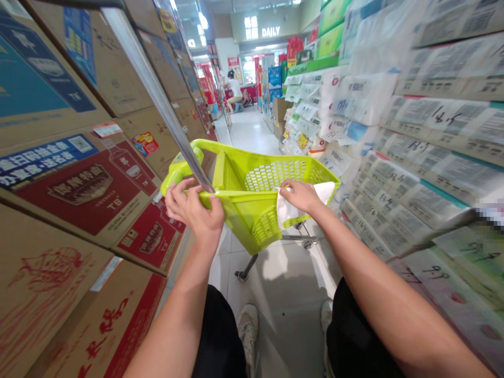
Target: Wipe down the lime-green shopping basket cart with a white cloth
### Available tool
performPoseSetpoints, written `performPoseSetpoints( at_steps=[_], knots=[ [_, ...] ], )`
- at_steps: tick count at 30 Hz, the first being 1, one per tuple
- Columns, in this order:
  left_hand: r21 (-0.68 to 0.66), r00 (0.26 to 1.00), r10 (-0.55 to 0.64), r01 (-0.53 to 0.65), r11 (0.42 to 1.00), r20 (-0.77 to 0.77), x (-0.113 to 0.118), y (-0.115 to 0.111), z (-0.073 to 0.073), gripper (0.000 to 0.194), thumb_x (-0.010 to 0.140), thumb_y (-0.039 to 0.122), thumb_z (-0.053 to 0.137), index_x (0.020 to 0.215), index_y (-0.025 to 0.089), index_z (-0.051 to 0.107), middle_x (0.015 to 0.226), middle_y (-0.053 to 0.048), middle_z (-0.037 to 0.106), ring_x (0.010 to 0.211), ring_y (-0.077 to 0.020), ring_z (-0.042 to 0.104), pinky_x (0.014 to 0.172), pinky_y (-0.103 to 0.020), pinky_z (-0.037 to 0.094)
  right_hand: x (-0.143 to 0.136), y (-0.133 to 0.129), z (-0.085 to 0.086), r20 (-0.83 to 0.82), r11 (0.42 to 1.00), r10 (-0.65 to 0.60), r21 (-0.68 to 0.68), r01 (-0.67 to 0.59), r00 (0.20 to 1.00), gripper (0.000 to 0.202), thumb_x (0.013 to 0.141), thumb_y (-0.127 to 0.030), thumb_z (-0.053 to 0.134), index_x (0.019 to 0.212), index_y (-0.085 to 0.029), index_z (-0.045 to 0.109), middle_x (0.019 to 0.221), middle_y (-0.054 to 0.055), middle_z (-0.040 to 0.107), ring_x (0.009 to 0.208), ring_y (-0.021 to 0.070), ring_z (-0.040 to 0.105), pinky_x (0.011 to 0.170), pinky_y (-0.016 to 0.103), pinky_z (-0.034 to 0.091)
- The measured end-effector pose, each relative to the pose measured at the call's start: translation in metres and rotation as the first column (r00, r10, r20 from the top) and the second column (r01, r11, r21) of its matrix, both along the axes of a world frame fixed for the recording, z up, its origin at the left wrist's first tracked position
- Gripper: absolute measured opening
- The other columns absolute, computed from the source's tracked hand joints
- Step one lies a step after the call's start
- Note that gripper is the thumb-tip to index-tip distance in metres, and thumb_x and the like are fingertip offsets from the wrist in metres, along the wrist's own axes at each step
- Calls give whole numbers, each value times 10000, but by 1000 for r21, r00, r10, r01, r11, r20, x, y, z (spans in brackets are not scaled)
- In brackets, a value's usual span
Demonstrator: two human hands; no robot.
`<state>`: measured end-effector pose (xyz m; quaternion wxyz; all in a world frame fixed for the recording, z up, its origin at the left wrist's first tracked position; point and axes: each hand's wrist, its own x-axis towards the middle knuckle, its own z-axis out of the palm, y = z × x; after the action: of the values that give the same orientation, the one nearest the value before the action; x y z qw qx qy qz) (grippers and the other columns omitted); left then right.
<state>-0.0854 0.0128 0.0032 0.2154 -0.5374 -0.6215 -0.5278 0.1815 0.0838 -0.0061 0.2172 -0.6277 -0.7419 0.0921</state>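
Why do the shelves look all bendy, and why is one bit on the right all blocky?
In the head view, the wide lens bows the cardboard boxes and paper packs outward and smears the edges; a pixelated patch masks one spot at right; ceiling lights glare far off; the cart, left hand and right hand with its white cloth look sharp; soft shadows fall on the floor.

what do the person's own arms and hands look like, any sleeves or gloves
Both arms are bare to the frame's edge: no sleeves, gloves, watch or rings show. The left hand and right hand are uncovered. Below them show black shorts and pale worn sneakers.
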Motion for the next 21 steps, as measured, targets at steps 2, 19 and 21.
performPoseSetpoints(
  at_steps=[2,19,21],
  knots=[
    [-6,1000,3,-3,1000,10,1,0,1,238,810,313,570,1030,227,597,1384,-156,576,1477,-379,316,1203,-628,205,-3,-2,-1,5,1000,6,20,-6,1000,393,958,-465,474,1199,-295,734,1249,77,770,1188,311,675,1002,404,420],
    [-27,1000,10,-10,1000,-2,28,-18,-4,325,776,345,582,1069,205,593,1393,-164,549,1468,-390,274,1218,-594,141,-73,-44,34,-285,965,261,76,-250,922,394,971,-530,516,1228,-275,672,1122,43,766,1080,281,671,981,400,432],
    [-42,1000,12,-12,999,-2,23,-14,-3,298,777,321,575,1053,214,610,1405,-141,560,1466,-378,286,1215,-583,162,-63,-35,28,-260,970,243,74,-231,935,392,968,-520,517,1219,-264,675,1150,52,763,1075,277,670,957,374,446]
  ],
)
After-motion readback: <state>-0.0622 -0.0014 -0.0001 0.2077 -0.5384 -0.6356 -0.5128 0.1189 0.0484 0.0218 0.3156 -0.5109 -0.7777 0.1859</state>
